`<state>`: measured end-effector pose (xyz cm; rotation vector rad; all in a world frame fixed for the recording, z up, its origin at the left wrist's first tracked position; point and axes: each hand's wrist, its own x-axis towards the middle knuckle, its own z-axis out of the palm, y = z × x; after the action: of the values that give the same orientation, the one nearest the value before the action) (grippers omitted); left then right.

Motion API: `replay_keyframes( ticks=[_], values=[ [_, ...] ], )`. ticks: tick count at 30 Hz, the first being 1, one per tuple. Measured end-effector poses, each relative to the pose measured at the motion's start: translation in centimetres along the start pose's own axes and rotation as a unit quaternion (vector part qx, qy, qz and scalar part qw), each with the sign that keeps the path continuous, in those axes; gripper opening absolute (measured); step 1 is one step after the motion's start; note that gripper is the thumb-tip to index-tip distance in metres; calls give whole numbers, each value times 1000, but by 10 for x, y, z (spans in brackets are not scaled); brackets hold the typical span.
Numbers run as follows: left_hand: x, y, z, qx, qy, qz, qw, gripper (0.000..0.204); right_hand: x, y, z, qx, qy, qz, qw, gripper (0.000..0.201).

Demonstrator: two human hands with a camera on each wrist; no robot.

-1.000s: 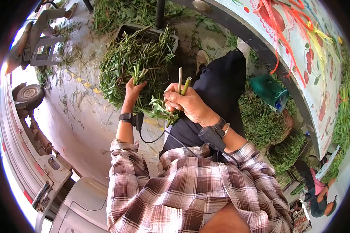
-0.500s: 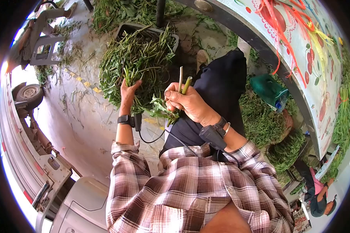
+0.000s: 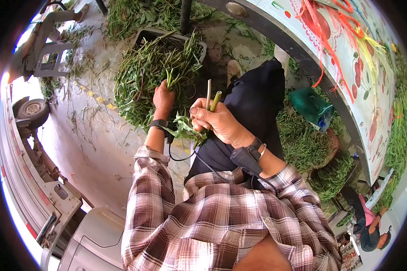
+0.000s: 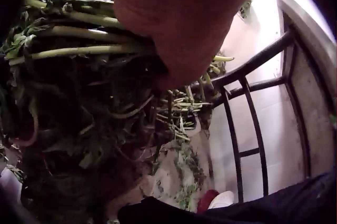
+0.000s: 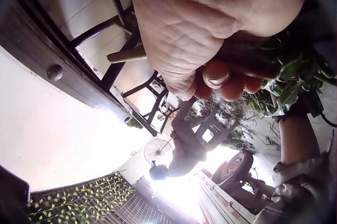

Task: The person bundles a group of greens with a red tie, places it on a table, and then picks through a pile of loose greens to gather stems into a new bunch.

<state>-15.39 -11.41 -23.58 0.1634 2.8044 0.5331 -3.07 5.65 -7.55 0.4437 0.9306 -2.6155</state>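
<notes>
My left hand point(image 3: 163, 101) reaches into the heap of leafy greens point(image 3: 138, 83), its back to the head camera, with pale cut stems point(image 3: 169, 77) rising past its curled fingers. In the left wrist view, the hand point(image 4: 176, 21) lies against several long stems point(image 4: 89, 51); its fingertips are hidden. Over the lap, my right hand point(image 3: 221, 124) grips a few stems: a thick green one point(image 3: 215, 101) and a thinner pale one stick up, and leaves point(image 3: 182, 127) hang below the fist. The right wrist view shows curled fingers of this hand point(image 5: 210, 29).
A dark crate point(image 3: 202, 49) holds the heap. On the right is a table with a cherry-print cover point(image 3: 348, 86) and red and yellow ties point(image 3: 322, 43). Beneath it lie a green bag point(image 3: 308, 101) and more greens point(image 3: 303, 142). A grey stool point(image 3: 53, 59) and a person stand far left.
My left hand has moved right over the heap and turned, so its back now shows and the spread thumb is no longer visible. My right hand has barely moved and keeps its stems.
</notes>
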Motion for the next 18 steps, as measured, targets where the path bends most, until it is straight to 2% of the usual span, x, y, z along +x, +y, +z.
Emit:
replay_keyframes(
  ticks=[1,3,4,9,12,15,18],
  values=[
    [3,2,1,0,-1,0,1000,44,0,0,0,0,1,0,1000,14],
    [10,5,4,92,8,21,996,33,-1,0,1,7,-1,3,1000,15],
    [13,5,6,84,19,17,996,26,-1,-1,0,8,0,3,1000,15],
    [16,-2,6,113,15,-14,993,26,0,0,0,4,2,-5,1000,15],
    [7,-6,-4,25,14,-46,999,30,-1,-2,0,4,-1,-6,1000,15],
    [-12,-12,-20,-40,45,-29,998,35,-3,-2,0,6,0,-7,1000,15],
    [-28,-24,-32,-91,44,-27,995,35,-3,-3,0,6,2,-2,1000,15]
  ],
)
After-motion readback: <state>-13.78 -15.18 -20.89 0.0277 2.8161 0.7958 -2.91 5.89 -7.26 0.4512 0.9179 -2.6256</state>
